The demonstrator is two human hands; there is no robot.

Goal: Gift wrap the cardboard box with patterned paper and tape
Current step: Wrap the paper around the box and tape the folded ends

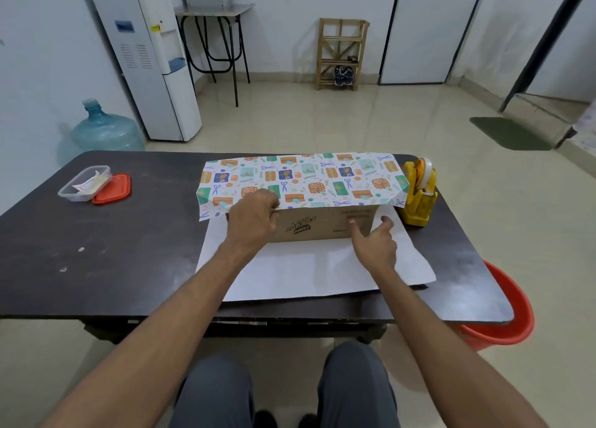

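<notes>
— Item one, location?
— Brown printed cardboard box (pixel 322 226), middle of dark flat table (pixel 113 250). Colourful gift-patterned wrapping paper (pixel 303 177) lies under it and folds over its top. Yellow tape dispenser (pixel 419 198) is just beside it, right.
— Hands?
— Left hand (pixel 253 216): fingers curled, pinching the paper's near edge. Right hand (pixel 374 243): fingers loosely spread, forefinger touching the box front.

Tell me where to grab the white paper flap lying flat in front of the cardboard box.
Pinch the white paper flap at its near edge, coming from the person's side. That edge lies free on the dark table, while the far part is pinned under the brown cardboard box. The near right corner casts a shadow, so it probably lifts easiest.
</notes>
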